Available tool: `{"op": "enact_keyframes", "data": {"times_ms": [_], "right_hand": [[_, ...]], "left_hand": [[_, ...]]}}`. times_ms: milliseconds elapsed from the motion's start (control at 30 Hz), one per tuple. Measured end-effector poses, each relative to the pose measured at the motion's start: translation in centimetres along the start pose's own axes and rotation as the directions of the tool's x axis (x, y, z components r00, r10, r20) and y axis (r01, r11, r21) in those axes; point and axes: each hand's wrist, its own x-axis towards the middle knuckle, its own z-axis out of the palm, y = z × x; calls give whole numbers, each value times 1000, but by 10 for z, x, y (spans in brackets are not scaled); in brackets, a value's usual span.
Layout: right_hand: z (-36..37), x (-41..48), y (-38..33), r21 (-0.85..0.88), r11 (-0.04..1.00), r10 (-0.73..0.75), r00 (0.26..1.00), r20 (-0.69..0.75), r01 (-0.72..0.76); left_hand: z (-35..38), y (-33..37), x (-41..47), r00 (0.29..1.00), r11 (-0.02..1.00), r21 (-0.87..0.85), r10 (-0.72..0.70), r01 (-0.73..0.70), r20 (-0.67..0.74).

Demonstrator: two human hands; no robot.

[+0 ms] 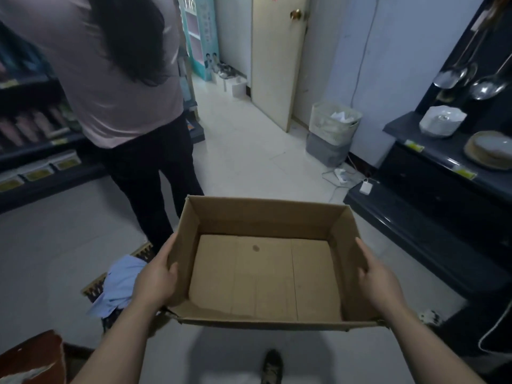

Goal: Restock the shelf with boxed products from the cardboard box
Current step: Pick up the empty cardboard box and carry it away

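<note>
Left hand (155, 275) and right hand (379, 275) grip the cardboard box (263, 217) between them; fingers (167, 246) curl round its side walls, thumbs inside

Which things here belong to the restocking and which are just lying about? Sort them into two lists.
Job: cardboard box, nothing showing inside; left grip and right grip, holding its side walls; dark shelf of packaged goods on the left.

Lying about: lattice waste basket; hanging ladles; blue cloth on the floor; white adapter on the floor.
</note>
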Motion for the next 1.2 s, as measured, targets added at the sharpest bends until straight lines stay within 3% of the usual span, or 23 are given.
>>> {"op": "enact_keyframes", "data": {"times_ms": [300, 1200], "right_hand": [[-37, 135, 4, -26, 999, 23, 1000, -13, -23], [-71, 532, -71, 20, 972, 233, 970, -70, -232]], "left_hand": [[46, 82, 115, 999, 995, -100, 19, -15, 41], [116, 276, 549, 978, 987, -37, 161, -157, 136]]}}
